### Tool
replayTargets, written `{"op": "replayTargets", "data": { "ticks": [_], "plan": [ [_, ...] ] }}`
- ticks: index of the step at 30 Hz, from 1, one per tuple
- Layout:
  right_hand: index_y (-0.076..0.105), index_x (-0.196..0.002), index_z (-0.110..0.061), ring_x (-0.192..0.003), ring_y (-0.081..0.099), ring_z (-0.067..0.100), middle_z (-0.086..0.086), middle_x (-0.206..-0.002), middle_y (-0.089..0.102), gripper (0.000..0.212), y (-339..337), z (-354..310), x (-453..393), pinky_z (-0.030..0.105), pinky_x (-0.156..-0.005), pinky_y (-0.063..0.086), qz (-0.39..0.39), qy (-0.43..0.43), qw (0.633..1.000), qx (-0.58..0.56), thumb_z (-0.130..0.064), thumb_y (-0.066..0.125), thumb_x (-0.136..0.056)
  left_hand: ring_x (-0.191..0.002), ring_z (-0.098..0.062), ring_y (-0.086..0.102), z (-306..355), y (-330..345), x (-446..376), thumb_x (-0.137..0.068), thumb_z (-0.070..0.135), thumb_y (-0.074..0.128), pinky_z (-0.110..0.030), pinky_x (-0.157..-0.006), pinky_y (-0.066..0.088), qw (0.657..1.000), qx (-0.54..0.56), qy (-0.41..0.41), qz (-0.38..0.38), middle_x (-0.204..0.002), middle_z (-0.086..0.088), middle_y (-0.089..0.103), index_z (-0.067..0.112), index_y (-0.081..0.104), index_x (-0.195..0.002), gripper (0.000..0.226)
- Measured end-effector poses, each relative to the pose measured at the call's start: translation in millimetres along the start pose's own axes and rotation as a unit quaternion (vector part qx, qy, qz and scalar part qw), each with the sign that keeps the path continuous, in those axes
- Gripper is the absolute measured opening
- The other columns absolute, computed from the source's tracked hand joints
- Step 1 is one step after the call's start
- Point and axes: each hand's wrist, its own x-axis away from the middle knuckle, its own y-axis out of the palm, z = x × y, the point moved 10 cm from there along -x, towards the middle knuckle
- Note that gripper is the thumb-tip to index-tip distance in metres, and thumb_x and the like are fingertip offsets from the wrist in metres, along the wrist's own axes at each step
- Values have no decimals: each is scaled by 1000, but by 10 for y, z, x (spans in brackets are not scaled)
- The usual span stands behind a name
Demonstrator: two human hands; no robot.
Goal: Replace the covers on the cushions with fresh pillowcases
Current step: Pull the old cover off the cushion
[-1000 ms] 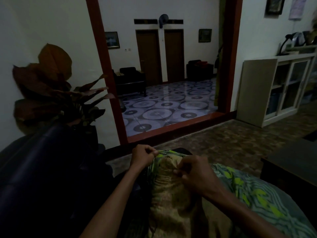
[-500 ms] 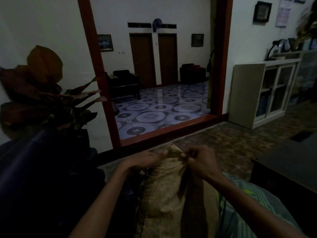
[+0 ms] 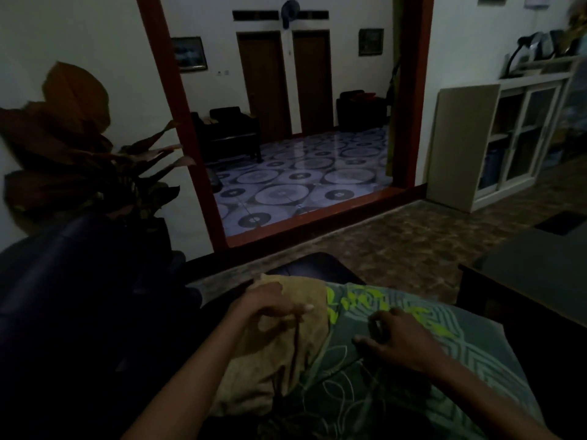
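Your left hand [image 3: 270, 308] now lies on the tan cushion [image 3: 286, 350], fingers [image 3: 301, 308] loosely bent over its upper end; whether they pinch the fabric or only rest on it cannot be told in this dim light. Half a second ago both hands were pinching the top edge of that cushion, close together; they have since come apart. Your right hand [image 3: 400, 339] has let go and moved off to the right, and it now sits on the green patterned pillowcase [image 3: 444, 354], its fingers curled, with thumb and forefinger closing on a fold of the cloth just left of the knuckles.

The cushion has dropped too: earlier it stood up between your fingers with its tip raised, and now it lies flat across your lap, under the left fingers and running back toward your body. The pillowcase spreads out beneath and to the right of the right fingers, its near edge lapping against the cushion's right side, so far more of the green print shows than before.

Beyond both hands lies the dark sofa seat edge [image 3: 314, 268], then the brown floor [image 3: 397, 246]. A dark desk [image 3: 533, 281] stands well to the right of the right fingers, and a potted plant [image 3: 79, 147] is far off to the left of the left fingers.
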Motion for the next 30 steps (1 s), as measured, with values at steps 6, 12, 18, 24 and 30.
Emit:
{"op": "replayTargets", "data": {
  "ticks": [6,12,18,24,30],
  "plan": [
    [64,-99,-40,-90,53,-3,-17,-103,49,64,-29,87,266,22,-80,51,43,-72,990,-114,-91,57,-61,-114,-21,62,-119,307,-8,-84,47,76,-24,-85,44,984,95,2,150,-126,-5,68,15,69,-120,48],
    [73,-92,-36,-96,56,12,-14,-99,57,40,-222,-480,484,33,-79,51,125,-201,970,-55,-71,69,-73,-108,-27,61,219,-84,234,-84,36,75,-30,-86,50,977,-94,84,170,-120,-11,64,10,68,-111,38],
    [65,-121,-37,-114,50,22,-4,-120,56,62,351,-1196,772,40,-87,38,-2,-257,958,127,-75,45,-77,-97,-27,59,90,430,757,-80,53,76,-31,-69,43,938,-325,106,-67,-117,-11,61,9,60,-113,58],
    [72,-76,-44,-69,54,12,-19,-74,56,33,484,-1055,835,28,-58,33,87,-237,950,183,-63,45,-74,-128,-45,42,-172,874,686,-84,35,76,-50,-98,41,918,-373,134,21,-152,-24,27,3,25,-149,89],
    [63,-69,-34,-70,59,16,-14,-75,61,13,-280,-1070,681,29,-57,32,194,-217,954,68,-41,73,-67,-114,-34,56,78,128,638,-88,23,64,-35,-82,37,934,-272,197,122,-126,-14,57,10,56,-120,35]
  ]
}}
